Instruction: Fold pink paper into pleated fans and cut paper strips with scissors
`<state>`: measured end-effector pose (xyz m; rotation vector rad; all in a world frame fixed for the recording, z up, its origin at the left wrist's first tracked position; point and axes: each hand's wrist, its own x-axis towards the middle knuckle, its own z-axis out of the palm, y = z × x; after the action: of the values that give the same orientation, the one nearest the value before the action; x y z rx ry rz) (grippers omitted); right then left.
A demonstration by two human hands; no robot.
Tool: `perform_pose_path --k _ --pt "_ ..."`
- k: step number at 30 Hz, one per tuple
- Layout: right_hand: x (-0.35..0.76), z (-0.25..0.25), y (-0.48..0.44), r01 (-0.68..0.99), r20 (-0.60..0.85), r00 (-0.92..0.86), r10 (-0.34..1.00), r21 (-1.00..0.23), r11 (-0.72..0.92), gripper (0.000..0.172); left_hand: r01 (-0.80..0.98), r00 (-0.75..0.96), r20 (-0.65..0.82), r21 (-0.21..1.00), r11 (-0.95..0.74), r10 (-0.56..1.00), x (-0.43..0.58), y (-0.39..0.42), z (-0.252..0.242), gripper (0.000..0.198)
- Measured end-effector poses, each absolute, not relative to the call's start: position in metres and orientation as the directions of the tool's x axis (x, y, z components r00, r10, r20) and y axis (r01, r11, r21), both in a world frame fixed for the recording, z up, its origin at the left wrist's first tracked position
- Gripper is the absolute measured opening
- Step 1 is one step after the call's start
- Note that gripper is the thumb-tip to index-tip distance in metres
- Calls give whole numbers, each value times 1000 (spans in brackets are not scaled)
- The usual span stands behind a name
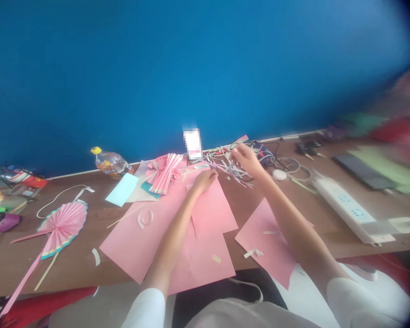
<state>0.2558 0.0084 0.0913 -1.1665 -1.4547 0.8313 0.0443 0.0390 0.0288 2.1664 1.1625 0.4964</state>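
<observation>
My left hand (206,180) rests over the pink paper sheets (216,209), its fingers curled together; whether anything small is in them is hidden. To its right and a little higher, my right hand (245,158) hovers at the heap of thin paper strips (222,159) by the wall. The thumb and fingers there are pinched together, and what they hold, if anything, is too small to make out. Left of my hands sits a pleated pink paper fan piece (164,173). A curled paper strip (145,219) lies on the large pink sheet. Another pink sheet (264,237) is under my right forearm.
A finished-looking pink fan (64,225) lies at left, near a tipped plastic bottle (111,163) with a yellow cap. Light blue paper (122,189) is beside the bottle. At right are a white power strip (348,207), a dark phone (364,171) and coiled cables (295,167).
</observation>
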Motion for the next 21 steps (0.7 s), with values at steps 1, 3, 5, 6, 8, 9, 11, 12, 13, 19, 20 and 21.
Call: perform_pose_path --k 1,3,5,6,8,9,11,12,13,19,20,21 --pt "257 92 8 225 290 15 957 -933 279 37 614 534 28 674 -411 845 45 39 26 20" --pt "259 94 7 217 284 13 959 -937 274 38 631 511 23 669 -393 859 46 39 23 18" --pt "261 93 8 201 286 28 958 -940 275 35 645 491 13 667 -373 871 46 39 22 17" --pt "262 91 8 184 287 37 957 -944 275 32 647 489 7 668 -368 872 46 38 22 17" --pt "265 88 11 142 282 69 957 -952 270 27 637 507 2 672 -376 862 46 37 24 16" --pt "267 86 12 126 277 86 957 -956 265 26 625 523 5 677 -387 852 45 37 25 16" --pt "271 83 15 121 270 109 957 -959 257 26 596 556 11 692 -408 831 43 38 26 15" --pt "272 82 16 130 271 116 956 -958 256 24 584 567 12 699 -413 824 42 39 27 15" --pt "273 82 17 141 272 122 954 -957 255 21 576 574 11 705 -413 819 41 40 27 16" --pt "274 80 17 123 262 186 947 -963 242 14 533 594 4 747 -398 804 37 46 21 18" --pt "273 79 17 111 260 192 946 -964 242 16 531 594 0 751 -392 804 36 47 20 18" --pt "273 78 17 100 258 205 944 -965 242 19 530 594 -5 755 -386 805 35 48 19 18"
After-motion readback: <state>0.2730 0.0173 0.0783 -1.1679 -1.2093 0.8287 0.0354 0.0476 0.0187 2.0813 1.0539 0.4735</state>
